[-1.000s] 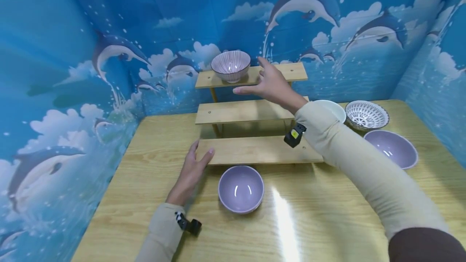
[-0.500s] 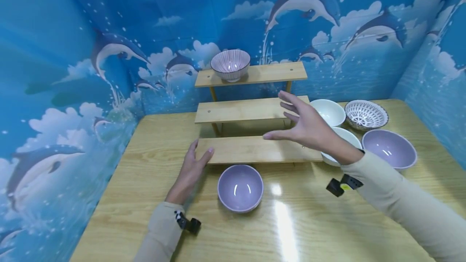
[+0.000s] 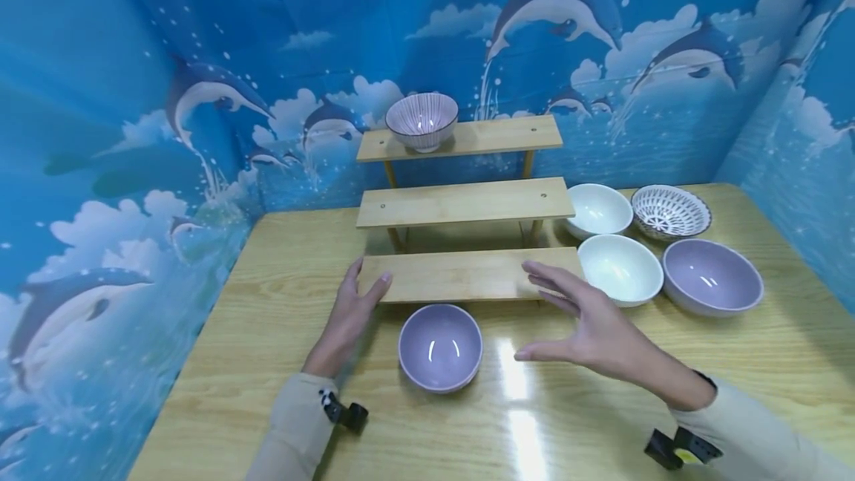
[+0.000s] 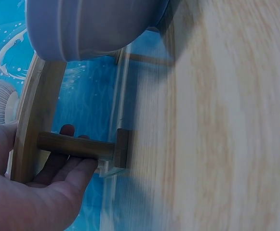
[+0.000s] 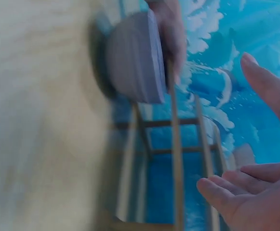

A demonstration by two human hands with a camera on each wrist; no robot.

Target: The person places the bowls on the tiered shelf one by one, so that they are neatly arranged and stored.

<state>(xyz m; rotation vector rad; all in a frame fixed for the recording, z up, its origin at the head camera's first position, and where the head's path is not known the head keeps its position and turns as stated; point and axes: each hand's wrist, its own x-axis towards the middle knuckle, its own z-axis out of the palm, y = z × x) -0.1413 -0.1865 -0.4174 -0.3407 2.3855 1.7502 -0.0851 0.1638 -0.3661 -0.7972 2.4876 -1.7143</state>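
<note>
My left hand grips the left end of the lowest board of a three-tier wooden shelf; in the left wrist view its fingers reach around a short leg under the board. My right hand is in the air at the shelf's front right, thumb and fingers spread, holding nothing. Between the hands a plain purple bowl stands upright on the table just before the shelf. A striped bowl sits at the left of the top tier.
Right of the shelf stand two white bowls, a black-and-white patterned bowl and another purple bowl, close together on the wooden table. A blue dolphin-print backdrop surrounds the table.
My right hand has moved away from the striped bowl on the top tier, down and right toward the front of the shelf. My left hand and the bowls have stayed put.
</note>
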